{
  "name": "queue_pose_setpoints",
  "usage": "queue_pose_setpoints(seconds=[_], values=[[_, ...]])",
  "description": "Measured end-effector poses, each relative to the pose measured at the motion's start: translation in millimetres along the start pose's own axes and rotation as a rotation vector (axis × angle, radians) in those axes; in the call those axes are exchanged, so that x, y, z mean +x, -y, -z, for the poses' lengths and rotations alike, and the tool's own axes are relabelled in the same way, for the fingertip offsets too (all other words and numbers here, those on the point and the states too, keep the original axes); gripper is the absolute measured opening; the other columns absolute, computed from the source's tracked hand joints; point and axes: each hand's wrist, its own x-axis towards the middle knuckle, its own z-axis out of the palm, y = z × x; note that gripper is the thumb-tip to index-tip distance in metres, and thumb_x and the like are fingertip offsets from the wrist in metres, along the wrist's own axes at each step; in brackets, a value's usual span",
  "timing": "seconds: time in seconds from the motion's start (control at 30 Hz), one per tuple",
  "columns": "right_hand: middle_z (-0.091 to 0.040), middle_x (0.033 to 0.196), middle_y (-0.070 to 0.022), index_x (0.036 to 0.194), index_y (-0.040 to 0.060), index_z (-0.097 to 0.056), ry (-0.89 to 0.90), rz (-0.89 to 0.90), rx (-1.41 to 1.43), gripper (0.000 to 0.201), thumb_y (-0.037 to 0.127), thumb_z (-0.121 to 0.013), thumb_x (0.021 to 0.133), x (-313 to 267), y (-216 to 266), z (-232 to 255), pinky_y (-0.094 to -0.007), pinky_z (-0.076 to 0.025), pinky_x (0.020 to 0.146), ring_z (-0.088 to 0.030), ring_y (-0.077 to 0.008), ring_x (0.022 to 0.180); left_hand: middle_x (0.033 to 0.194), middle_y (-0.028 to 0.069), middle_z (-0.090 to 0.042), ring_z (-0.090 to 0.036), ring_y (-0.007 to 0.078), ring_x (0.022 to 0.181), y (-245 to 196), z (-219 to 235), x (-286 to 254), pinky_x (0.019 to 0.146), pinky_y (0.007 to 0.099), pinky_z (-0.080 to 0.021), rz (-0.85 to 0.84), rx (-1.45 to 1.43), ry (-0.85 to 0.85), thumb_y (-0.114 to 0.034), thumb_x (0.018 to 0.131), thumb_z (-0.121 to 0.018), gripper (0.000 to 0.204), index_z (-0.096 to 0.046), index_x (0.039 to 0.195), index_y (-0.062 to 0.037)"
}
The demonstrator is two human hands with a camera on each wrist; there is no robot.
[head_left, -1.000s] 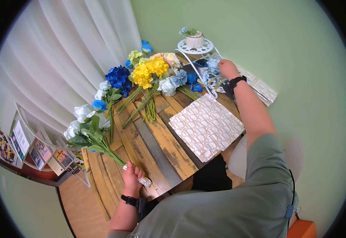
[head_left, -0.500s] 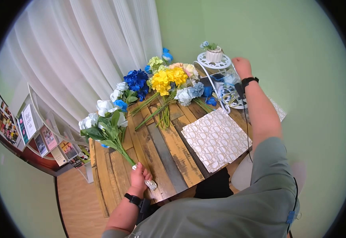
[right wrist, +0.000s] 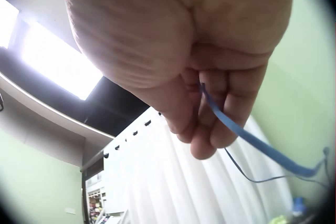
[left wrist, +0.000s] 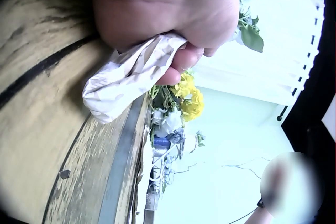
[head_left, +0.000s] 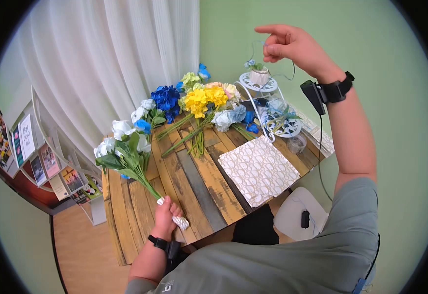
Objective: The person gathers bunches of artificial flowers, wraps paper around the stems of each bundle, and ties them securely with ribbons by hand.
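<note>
White and green in the head view: holding the bouquet slantwise over the near left part of the table, clamping its wrapped end beside the near edge with the curled left hand. Holding the right hand high above the far right side of the table, well apart from the left, pointing the index finger outward and curling the others.

In the left wrist view, closing the left fingers round the crinkled white wrap, letting its blunt end jut out over the table. Judging by the slim stems and full heads, probably handling something light but top-heavy: springy in the stems, soft and easily crushed in the petals, perhaps slipping a little inside the wrap. Best gripping low, firmly round the wrapped stems, sparing leaves and blooms.

In the right wrist view, pinching a blue ribbon between thumb and fingers above the table, trailing it in a loose curve. Likely handling something almost weightless, limp and smooth, wanting a fingertip pinch near the end rather than a fist; not showing exactly which fingers are bearing on it.
</note>
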Motion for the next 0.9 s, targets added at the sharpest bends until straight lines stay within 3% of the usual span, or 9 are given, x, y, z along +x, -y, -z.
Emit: queue_pose_setpoints(seconds=[0.1, 0.17, 0.23, 0.33, 0.5, 0.6, 0.7, 0.83, 0.9], values=[[-0.071, 0.086, -0.0054, 0.123, -0.0009, -0.065, 0.231, -0.070, -0.025, 0.032, 0.005, -0.061, 0.092, -12.5, 26.4, -27.6, -0.0272, -0.056, 0.073, -0.068, -0.0126, 0.078, 0.059, -0.0013, -0.037, -0.038, 0.0146, 0.050, -7.3, -0.4, -7.7, 0.050, 0.0317, -0.038, -0.054, -0.044, 0.068, -0.024, 0.102, -0.058, 0.017, -0.049, 0.091, -0.0154], [-0.072, 0.080, -0.0066, 0.111, -0.0024, -0.070, 0.502, -0.270, -0.310, 0.024, 0.005, -0.063, 0.090, -21.8, 40.9, -58.3, -0.0275, -0.056, 0.069, -0.069, -0.0133, 0.073, 0.060, -0.0018, -0.037, -0.040, 0.0143, 0.052, -21.8, -15.4, -20.6, 0.052, 0.0321, -0.039, -0.090, -0.089, 0.142, -0.017, 0.100, -0.059, 0.007, -0.054, 0.104, -0.0148], [-0.072, 0.076, -0.0089, 0.098, -0.0017, -0.072, 0.642, -0.201, -0.319, 0.016, 0.008, -0.063, 0.088, -33.8, 33.4, -97.5, -0.0299, -0.055, 0.065, -0.069, -0.0151, 0.068, 0.061, -0.0011, -0.041, -0.043, 0.0150, 0.053, -37.8, -21.9, -25.1, 0.055, 0.0338, -0.043, -0.131, -0.158, 0.197, -0.015, 0.099, -0.059, 0.014, -0.056, 0.112, -0.0147], [-0.070, 0.076, -0.0103, 0.096, 0.0008, -0.070, 0.805, -0.100, -0.267, 0.015, 0.012, -0.063, 0.091, -56.3, 34.2, -166.2, -0.0326, -0.054, 0.063, -0.069, -0.0166, 0.067, 0.065, 0.0024, -0.053, -0.053, 0.0200, 0.059, -69.0, -42.0, -35.2, 0.062, 0.0383, -0.050, -0.125, -0.189, 0.229, -0.015, 0.098, -0.059, 0.012, -0.056, 0.110, -0.0123], [-0.068, 0.076, -0.0102, 0.097, 0.0014, -0.070, 1.011, -0.187, 0.001, 0.017, 0.015, -0.060, 0.093, -96.5, 6.3, -273.0, -0.0357, -0.052, 0.065, -0.067, -0.0196, 0.068, 0.078, 0.0104, -0.069, -0.068, 0.0290, 0.074, -99.0, -74.6, -55.0, 0.081, 0.0458, -0.056, -0.201, -0.092, 0.281, -0.018, 0.097, -0.056, 0.016, -0.065, 0.103, -0.0061], [-0.069, 0.080, -0.0107, 0.099, 0.0017, -0.070, 1.018, -0.075, 0.184, 0.017, 0.014, -0.060, 0.093, -118.3, -17.9, -321.9, -0.0341, -0.051, 0.070, -0.065, -0.0188, 0.075, 0.091, 0.0128, -0.070, -0.067, 0.0297, 0.085, -105.5, -85.4, -58.8, 0.087, 0.0447, -0.054, -0.231, 0.023, 0.295, -0.018, 0.095, -0.055, 0.020, -0.066, 0.090, -0.0019], [-0.070, 0.084, -0.0111, 0.101, 0.0028, -0.071, 0.990, -0.126, 0.355, 0.017, 0.013, -0.062, 0.092, -125.0, -36.6, -347.5, -0.0326, -0.049, 0.074, -0.063, -0.0182, 0.078, 0.095, 0.0120, -0.069, -0.066, 0.0265, 0.087, -101.9, -77.2, -50.3, 0.085, 0.0415, -0.054, -0.248, 0.083, 0.300, -0.018, 0.095, -0.053, 0.022, -0.066, 0.088, -0.0013], [-0.070, 0.085, -0.0038, 0.099, 0.0038, -0.073, 0.959, -0.266, 0.577, 0.016, 0.017, -0.068, 0.092, -108.9, -37.7, -341.8, -0.0302, -0.049, 0.075, -0.061, -0.0116, 0.079, 0.091, 0.0105, -0.067, -0.064, 0.0210, 0.084, -93.2, -71.3, -49.9, 0.081, 0.0357, -0.052, -0.161, 0.124, 0.276, -0.018, 0.094, -0.053, 0.023, -0.065, 0.087, -0.0007], [-0.069, 0.084, -0.0014, 0.097, 0.0043, -0.073, 0.917, -0.243, 0.548, 0.016, 0.019, -0.070, 0.092, -100.2, -28.0, -331.7, -0.0286, -0.048, 0.075, -0.060, -0.0091, 0.079, 0.089, 0.0092, -0.067, -0.063, 0.0170, 0.076, -84.8, -71.5, -51.2, 0.072, 0.0291, -0.051, -0.139, 0.098, 0.191, -0.019, 0.096, -0.053, 0.023, -0.065, 0.089, -0.0010]])
